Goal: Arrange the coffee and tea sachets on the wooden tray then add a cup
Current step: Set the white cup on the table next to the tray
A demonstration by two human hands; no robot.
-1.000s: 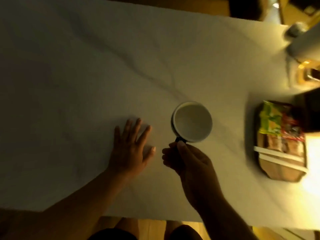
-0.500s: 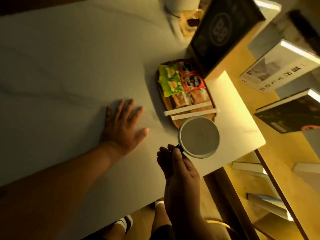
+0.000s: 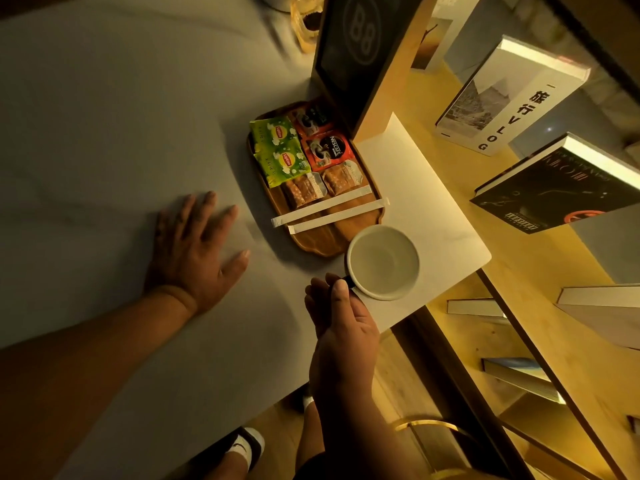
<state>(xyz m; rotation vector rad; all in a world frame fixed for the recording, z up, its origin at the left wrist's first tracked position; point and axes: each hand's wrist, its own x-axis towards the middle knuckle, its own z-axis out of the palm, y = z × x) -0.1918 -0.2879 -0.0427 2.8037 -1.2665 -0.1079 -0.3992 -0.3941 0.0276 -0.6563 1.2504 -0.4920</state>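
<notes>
A wooden tray (image 3: pixel 313 242) lies on the pale table near its right edge. It holds two green tea sachets (image 3: pixel 278 149), red coffee sachets (image 3: pixel 325 148), brown packets (image 3: pixel 323 183) and two white sugar sticks (image 3: pixel 329 209) laid across it. My right hand (image 3: pixel 341 327) grips the dark handle of a white cup (image 3: pixel 383 262), empty and upright, hovering over the tray's near right corner. My left hand (image 3: pixel 194 247) rests flat on the table, fingers spread, left of the tray.
A dark sign marked 88 (image 3: pixel 356 53) stands right behind the tray. A glass jar (image 3: pixel 308 22) sits further back. Right of the table edge (image 3: pixel 450 292) are lit wooden shelves with books (image 3: pixel 509 95). My shoes (image 3: pixel 242 448) show below the table.
My right hand has carried the cup from the table's middle to the tray's near right corner. The view has swung right toward the tray and shelves. My left hand stays flat.
</notes>
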